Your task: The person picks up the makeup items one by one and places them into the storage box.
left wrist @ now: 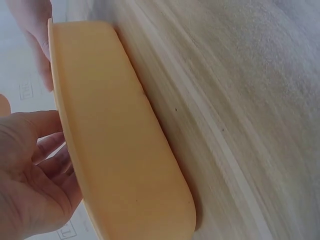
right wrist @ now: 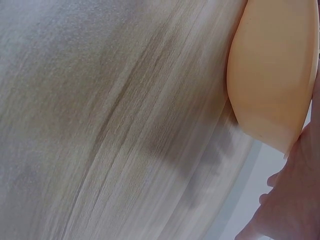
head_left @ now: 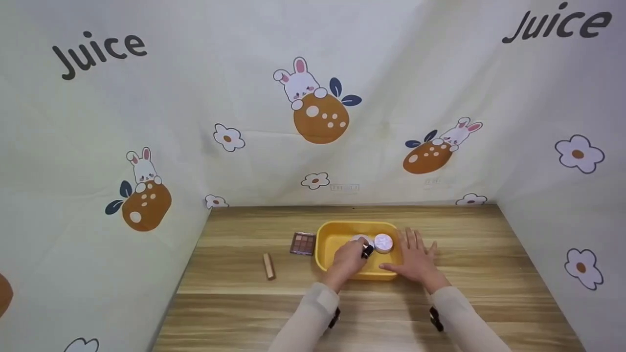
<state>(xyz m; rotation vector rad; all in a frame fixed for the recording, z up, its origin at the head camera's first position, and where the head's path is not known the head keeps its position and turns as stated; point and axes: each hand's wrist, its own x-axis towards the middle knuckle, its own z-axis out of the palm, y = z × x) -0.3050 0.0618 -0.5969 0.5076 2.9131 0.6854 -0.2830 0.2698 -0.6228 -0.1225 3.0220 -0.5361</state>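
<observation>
A yellow plastic bin (head_left: pixel 337 226) sits on the wooden table. My left hand (head_left: pixel 349 258) reaches over its front rim, fingers curled down inside. At its fingertips shows a small black item with a gold-coloured part (head_left: pixel 368 251); its kind I cannot tell. In the left wrist view the bin's rim hides the fingertips. Inside the bin lie a pale round case (head_left: pixel 361 238), partly behind the hand, and a round pinkish-white compact (head_left: pixel 383 243) with a star on its lid. Against the bin's right side rests my right hand (head_left: pixel 415 256), fingers spread, thumb across the rim.
An eyeshadow palette (head_left: pixel 302 243) lies just left of the bin. Farther left and nearer me is a slim tan-and-brown stick (head_left: pixel 269 266), like a lipstick. Printed cloth walls (head_left: pixel 254 166) enclose the table (head_left: pixel 225 313) at the back and both sides.
</observation>
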